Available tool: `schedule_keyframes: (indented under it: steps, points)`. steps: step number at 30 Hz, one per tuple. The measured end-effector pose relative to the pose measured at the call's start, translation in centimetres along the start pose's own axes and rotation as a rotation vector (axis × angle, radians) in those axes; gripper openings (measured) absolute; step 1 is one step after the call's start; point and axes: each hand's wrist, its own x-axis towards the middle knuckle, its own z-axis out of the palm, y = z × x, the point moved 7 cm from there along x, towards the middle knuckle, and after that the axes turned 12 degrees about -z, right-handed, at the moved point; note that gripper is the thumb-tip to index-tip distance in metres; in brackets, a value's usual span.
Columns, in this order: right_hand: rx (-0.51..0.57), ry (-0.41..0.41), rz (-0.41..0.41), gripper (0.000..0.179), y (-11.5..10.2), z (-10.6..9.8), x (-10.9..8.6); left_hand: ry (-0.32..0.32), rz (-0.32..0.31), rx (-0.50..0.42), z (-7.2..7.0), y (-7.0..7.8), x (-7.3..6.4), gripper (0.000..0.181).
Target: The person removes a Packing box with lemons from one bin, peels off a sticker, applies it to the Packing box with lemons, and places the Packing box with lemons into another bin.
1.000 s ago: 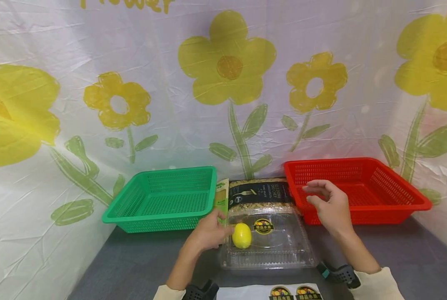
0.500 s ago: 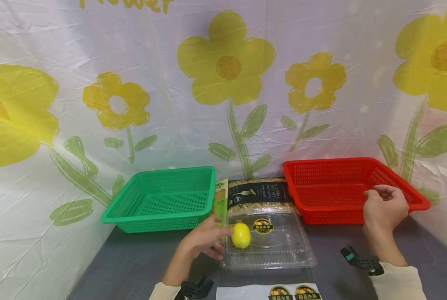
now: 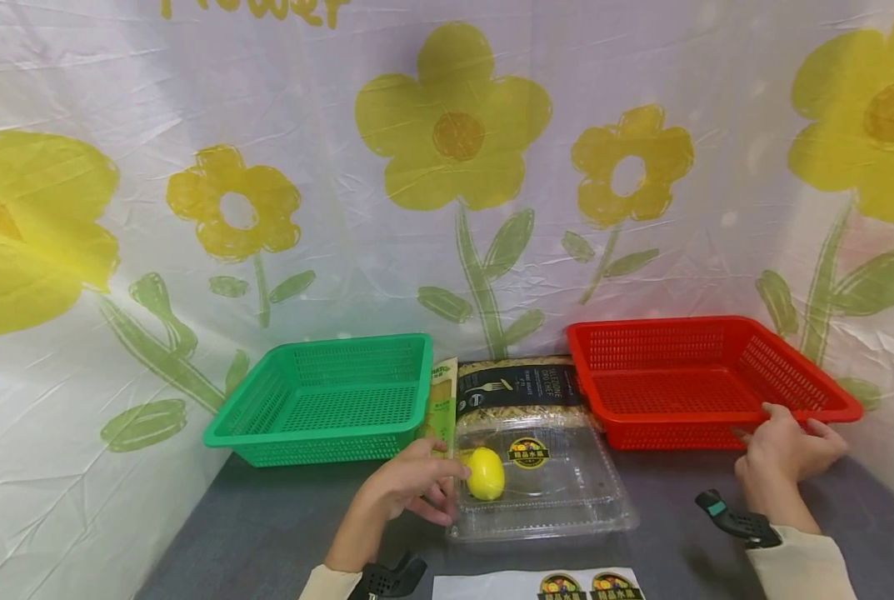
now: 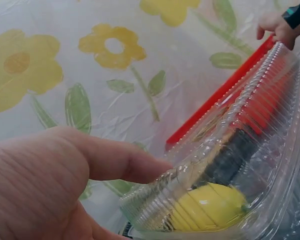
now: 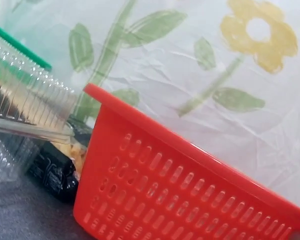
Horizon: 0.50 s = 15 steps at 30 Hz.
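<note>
The left hand (image 3: 409, 490) clamps the near-left edge of the clear box (image 3: 544, 487), steadying its lemon (image 3: 485, 473), while the right hand (image 3: 787, 454), fingers apart, rests against the red basket (image 3: 791, 392) at the far right.

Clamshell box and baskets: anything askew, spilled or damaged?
Nothing spilled or broken. The clear clamshell box sits slightly skewed, holding a single lemon at its left edge. Green basket and red basket hold nothing.
</note>
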Motion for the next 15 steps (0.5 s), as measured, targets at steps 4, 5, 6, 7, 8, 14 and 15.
schedule_keyframes:
  steps: [4, 5, 6, 7, 8, 14, 15]
  points:
    - [0.076, 0.008, 0.064, 0.038, 0.2, 0.1, 0.3, -0.006, 0.014, -0.032, 0.0, 0.0, 0.5, 0.090]
    - [0.088, 0.012, 0.072, 0.039, 0.2, 0.1, 0.4, -0.007, 0.018, -0.038, 0.0, 0.0, 0.5, 0.090]
    - [0.097, 0.016, 0.080, 0.039, 0.2, 0.0, 0.4, -0.009, 0.020, -0.046, 0.0, 0.0, 0.5, 0.090]
    - [0.099, 0.021, 0.086, 0.039, 0.3, 0.0, 0.4, -0.012, 0.021, -0.056, -0.1, 0.0, 0.6, 0.090]
    - [0.101, 0.024, 0.090, 0.039, 0.3, -0.1, 0.4, -0.013, 0.022, -0.064, -0.2, 0.0, 0.5, 0.089]
    - [0.094, 0.032, 0.092, 0.039, 0.2, -0.2, 0.3, -0.024, 0.036, -0.103, -0.9, 0.4, -0.2, 0.084]
    - [0.093, 0.032, 0.091, 0.039, 0.2, -0.2, 0.3, -0.027, 0.041, -0.108, -1.0, 0.6, -0.4, 0.084]
